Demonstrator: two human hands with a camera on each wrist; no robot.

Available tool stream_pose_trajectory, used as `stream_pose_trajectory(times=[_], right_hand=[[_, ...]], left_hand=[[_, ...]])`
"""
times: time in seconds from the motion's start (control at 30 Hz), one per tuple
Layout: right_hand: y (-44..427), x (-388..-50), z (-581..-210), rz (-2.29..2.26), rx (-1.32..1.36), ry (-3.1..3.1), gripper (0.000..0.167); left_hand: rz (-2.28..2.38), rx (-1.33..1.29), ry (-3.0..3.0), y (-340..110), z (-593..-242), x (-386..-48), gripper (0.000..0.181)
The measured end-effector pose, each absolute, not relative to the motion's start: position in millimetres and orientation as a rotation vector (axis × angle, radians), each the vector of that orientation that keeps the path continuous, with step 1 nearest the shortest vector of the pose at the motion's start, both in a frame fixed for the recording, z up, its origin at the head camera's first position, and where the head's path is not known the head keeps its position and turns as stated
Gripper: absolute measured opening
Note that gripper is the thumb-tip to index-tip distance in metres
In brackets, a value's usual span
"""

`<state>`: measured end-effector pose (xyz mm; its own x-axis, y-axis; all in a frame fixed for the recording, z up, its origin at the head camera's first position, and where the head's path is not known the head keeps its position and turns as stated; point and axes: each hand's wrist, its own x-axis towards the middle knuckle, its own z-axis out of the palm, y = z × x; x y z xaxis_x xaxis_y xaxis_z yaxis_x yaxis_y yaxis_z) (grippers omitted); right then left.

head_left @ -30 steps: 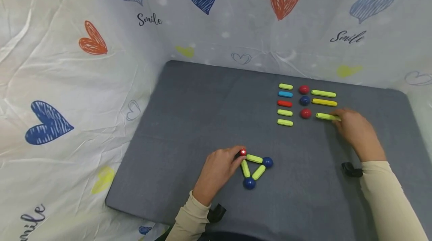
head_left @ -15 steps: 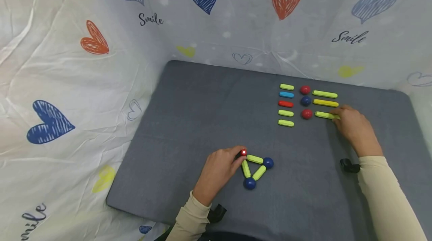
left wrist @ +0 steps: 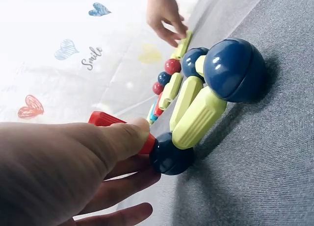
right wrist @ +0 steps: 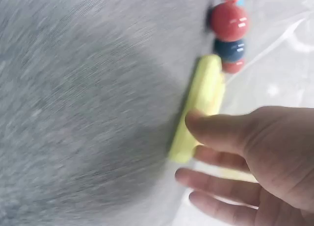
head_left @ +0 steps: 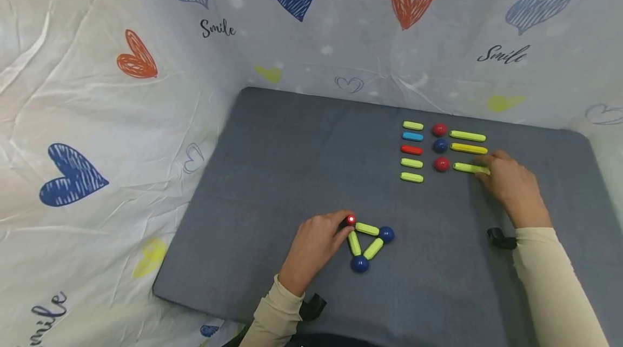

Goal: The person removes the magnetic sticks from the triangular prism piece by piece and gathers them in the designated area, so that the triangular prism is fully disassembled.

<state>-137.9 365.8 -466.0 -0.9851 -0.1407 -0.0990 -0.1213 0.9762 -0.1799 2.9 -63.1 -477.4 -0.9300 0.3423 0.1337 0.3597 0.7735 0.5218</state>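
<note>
My left hand pinches a short red magnetic rod between thumb and fingers. The rod stands upright on a dark blue ball at one corner of a triangle, whose sides are short yellow-green rods. Two more blue balls form its other corners. At the right, my right hand pinches the near end of a long yellow-green rod lying on the table, thumb on one side and index finger on the other. Its other fingers are spread loosely. In the head view, my left fingers partly cover the red rod's corner.
Left of the long rod, red balls and a blue ball form a column. Short rods lie in another column, with long rods behind my right hand. A printed curtain borders the grey table.
My right hand has shifted slightly left, and the long yellow-green rod has moved a little left toward the red ball. The left hand and the triangle have stayed in place.
</note>
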Motion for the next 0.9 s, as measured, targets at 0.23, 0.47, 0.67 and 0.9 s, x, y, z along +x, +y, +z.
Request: stream_pose_trajectory(times=[0.23, 0.47, 0.67, 0.9], right_hand=[[329, -117, -438, -0.345, -0.267, 3.13, 0.049], [268, -87, -415, -0.486, -0.537, 3.173, 0.041], [218, -63, -419, -0.62, -0.82, 3.109, 0.039], [167, -37, -436, -0.755, -1.067, 2.962, 0.041]], left_hand=[[-0.808, -0.571, -2.971, -63, -482, 4, 0.03], [-0.752, -0.551, -2.98, -61, -486, 4, 0.032], [-0.742, -0.542, -2.981, -60, -487, 3, 0.031], [-0.717, -0.561, -2.971, -61, -487, 1, 0.029]])
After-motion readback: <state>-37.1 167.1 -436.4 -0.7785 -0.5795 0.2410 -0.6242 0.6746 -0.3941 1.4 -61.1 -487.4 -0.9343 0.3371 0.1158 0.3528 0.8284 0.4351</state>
